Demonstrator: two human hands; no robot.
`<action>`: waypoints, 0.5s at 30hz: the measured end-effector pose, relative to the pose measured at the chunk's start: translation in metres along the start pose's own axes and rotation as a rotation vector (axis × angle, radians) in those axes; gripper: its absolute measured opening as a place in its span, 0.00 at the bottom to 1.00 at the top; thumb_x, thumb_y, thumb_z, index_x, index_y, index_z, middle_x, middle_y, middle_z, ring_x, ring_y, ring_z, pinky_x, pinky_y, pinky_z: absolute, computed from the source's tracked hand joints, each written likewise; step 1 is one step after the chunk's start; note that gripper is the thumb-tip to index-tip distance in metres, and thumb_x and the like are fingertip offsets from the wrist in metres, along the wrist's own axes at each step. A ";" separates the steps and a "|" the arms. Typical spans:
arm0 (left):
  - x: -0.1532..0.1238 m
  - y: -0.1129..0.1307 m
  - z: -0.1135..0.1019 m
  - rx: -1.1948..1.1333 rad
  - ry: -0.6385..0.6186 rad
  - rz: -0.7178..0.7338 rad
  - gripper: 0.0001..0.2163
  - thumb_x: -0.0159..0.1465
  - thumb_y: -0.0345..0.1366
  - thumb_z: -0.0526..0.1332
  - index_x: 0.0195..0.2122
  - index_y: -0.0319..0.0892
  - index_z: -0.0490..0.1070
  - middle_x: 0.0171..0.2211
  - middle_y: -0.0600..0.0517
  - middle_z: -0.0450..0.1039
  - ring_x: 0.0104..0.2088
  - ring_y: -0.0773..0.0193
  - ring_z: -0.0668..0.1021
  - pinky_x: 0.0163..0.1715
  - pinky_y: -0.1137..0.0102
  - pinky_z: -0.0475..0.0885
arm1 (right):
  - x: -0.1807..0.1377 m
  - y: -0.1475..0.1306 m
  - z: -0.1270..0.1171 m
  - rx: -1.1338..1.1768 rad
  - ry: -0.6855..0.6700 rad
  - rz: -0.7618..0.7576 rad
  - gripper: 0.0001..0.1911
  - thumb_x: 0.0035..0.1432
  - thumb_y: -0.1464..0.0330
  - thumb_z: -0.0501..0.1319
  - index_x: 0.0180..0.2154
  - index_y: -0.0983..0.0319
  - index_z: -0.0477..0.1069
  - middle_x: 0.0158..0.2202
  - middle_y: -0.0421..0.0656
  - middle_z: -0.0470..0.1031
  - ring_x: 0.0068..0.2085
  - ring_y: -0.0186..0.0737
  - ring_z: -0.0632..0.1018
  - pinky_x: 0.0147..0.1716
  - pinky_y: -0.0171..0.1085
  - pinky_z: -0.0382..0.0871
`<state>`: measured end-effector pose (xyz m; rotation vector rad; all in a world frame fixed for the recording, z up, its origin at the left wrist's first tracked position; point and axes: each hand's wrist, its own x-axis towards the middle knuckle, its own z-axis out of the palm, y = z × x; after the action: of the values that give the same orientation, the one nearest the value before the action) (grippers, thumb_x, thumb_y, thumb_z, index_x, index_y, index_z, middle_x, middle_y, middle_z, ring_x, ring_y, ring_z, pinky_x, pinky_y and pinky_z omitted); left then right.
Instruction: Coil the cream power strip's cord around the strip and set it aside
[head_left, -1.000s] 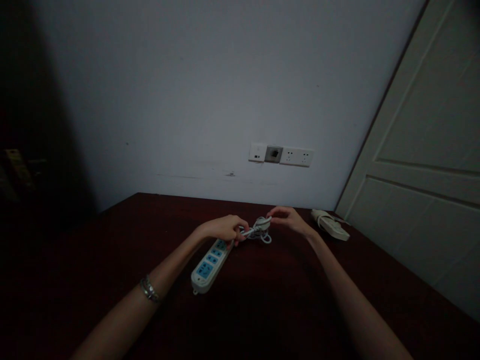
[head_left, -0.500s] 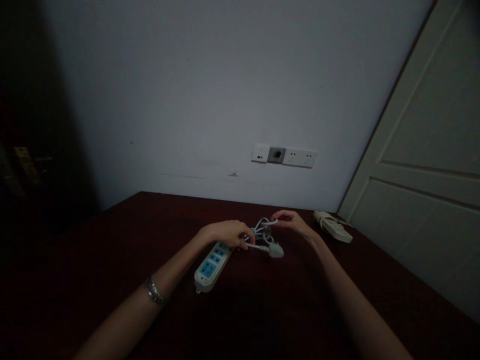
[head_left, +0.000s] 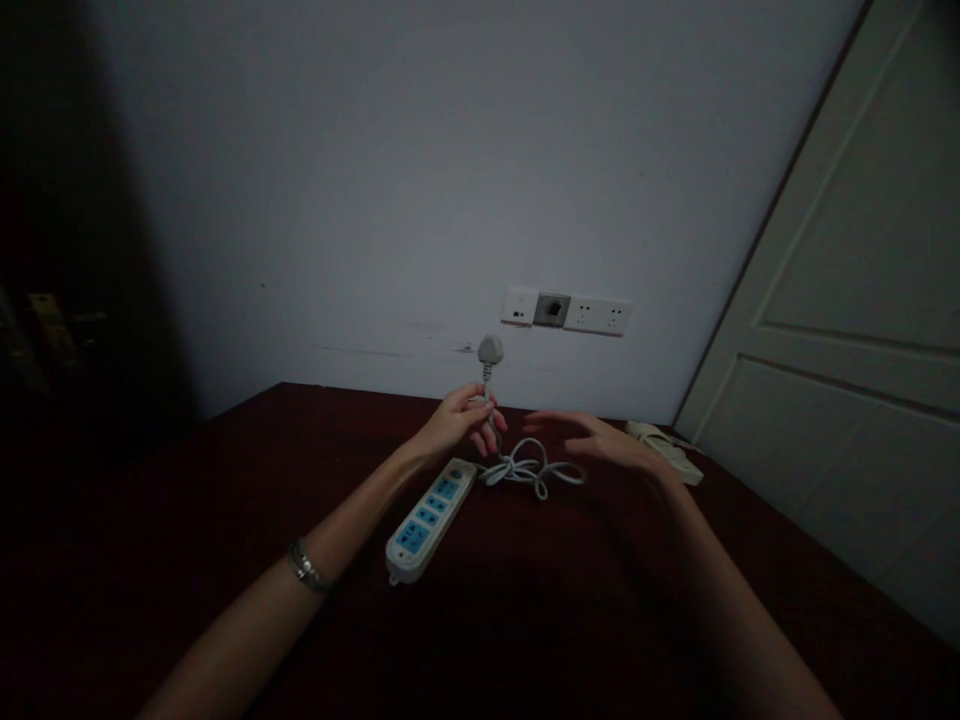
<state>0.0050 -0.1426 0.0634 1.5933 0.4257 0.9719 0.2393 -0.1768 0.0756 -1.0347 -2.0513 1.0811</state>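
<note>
A white power strip [head_left: 429, 519] with blue sockets lies on the dark red table [head_left: 225, 500]. Its white cord [head_left: 534, 470] is loosely coiled just beyond the strip's far end. My left hand [head_left: 461, 422] pinches the cord a little below its plug [head_left: 490, 350] and holds the plug upright above the table. My right hand [head_left: 592, 442] hovers flat over the right side of the coil, fingers stretched out and empty. A metal bracelet sits on my left wrist.
A second, cream power strip [head_left: 667, 452] lies at the table's far right corner. Wall sockets [head_left: 567, 312] are set in the white wall behind. A pale door [head_left: 847, 330] stands on the right. The left side is in deep shadow.
My left hand has lifted the plug end of the cord up off the table. My right hand has let go of the cord and opened flat. The coil has loosened.
</note>
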 end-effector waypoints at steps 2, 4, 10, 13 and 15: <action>0.001 -0.005 0.003 -0.080 0.066 0.039 0.14 0.55 0.43 0.61 0.35 0.41 0.58 0.29 0.52 0.72 0.19 0.68 0.75 0.14 0.77 0.66 | 0.012 -0.008 0.026 0.071 0.064 -0.063 0.25 0.52 0.67 0.59 0.53 0.57 0.64 0.51 0.45 0.71 0.48 0.44 0.73 0.46 0.45 0.68; 0.001 -0.008 0.006 -0.099 0.155 0.075 0.14 0.54 0.41 0.63 0.35 0.39 0.61 0.28 0.51 0.73 0.19 0.70 0.74 0.13 0.79 0.63 | 0.025 -0.011 0.049 0.113 0.131 -0.142 0.24 0.55 0.63 0.58 0.54 0.57 0.63 0.48 0.44 0.72 0.48 0.42 0.73 0.48 0.41 0.67; 0.002 -0.004 0.007 0.126 0.342 0.114 0.10 0.52 0.37 0.65 0.32 0.35 0.72 0.26 0.52 0.72 0.21 0.73 0.70 0.18 0.78 0.61 | 0.040 -0.009 0.065 -0.098 0.360 -0.254 0.19 0.59 0.56 0.53 0.45 0.60 0.70 0.35 0.42 0.74 0.44 0.41 0.72 0.45 0.39 0.66; 0.003 -0.001 0.004 0.243 0.269 0.049 0.11 0.54 0.39 0.63 0.33 0.37 0.73 0.30 0.50 0.73 0.25 0.70 0.71 0.21 0.76 0.63 | 0.040 -0.005 0.055 -0.126 0.433 -0.253 0.19 0.56 0.54 0.54 0.34 0.61 0.73 0.31 0.41 0.73 0.38 0.40 0.73 0.40 0.37 0.66; 0.004 -0.005 0.001 0.307 0.184 -0.007 0.12 0.54 0.39 0.62 0.36 0.37 0.72 0.32 0.49 0.73 0.26 0.69 0.72 0.23 0.74 0.64 | 0.040 -0.002 0.049 -0.074 0.542 -0.241 0.20 0.54 0.51 0.55 0.31 0.61 0.72 0.25 0.39 0.69 0.31 0.38 0.71 0.34 0.36 0.66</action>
<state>0.0090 -0.1394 0.0604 1.7797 0.7362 1.0916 0.1793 -0.1631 0.0588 -0.9572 -1.7214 0.5303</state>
